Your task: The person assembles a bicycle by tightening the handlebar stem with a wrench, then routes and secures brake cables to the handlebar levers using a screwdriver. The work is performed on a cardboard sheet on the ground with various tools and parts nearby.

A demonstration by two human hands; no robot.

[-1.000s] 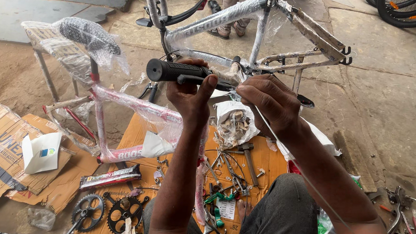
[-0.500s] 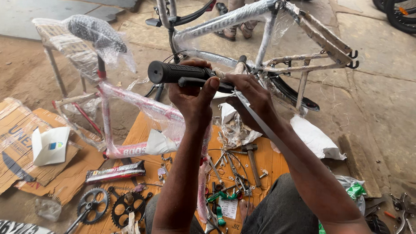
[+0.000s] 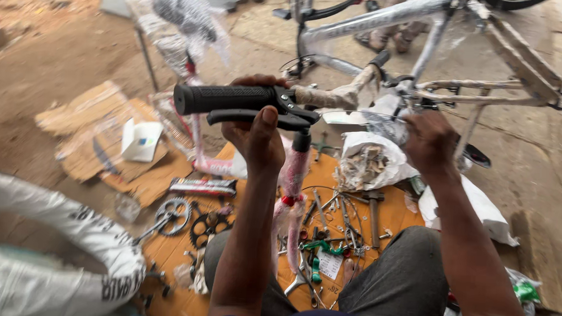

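My left hand [image 3: 255,133] is wrapped around a bicycle handlebar just inboard of its black rubber grip [image 3: 224,99], thumb resting on the black brake lever [image 3: 248,117]. The bar sits on a stem wrapped in pink plastic [image 3: 293,171]. Off to the right, my right hand [image 3: 428,142] is closed on the end of a thin brake cable [image 3: 357,113] that runs taut from the lever body. Both hands are raised above my lap.
A plastic-wrapped silver bike frame [image 3: 385,18] stands behind. Orange cardboard [image 3: 391,212] under my knees carries a hammer [image 3: 374,211], spanners, chainrings [image 3: 174,213] and small parts. A white bag of paper [image 3: 368,160], a wrapped tyre [image 3: 60,231] at lower left and a small white box [image 3: 141,139] lie around.
My right hand has left the lever and moved right, drawing the cable out. My left hand still holds the bar. The view has shifted, bringing a wrapped tyre in at lower left.
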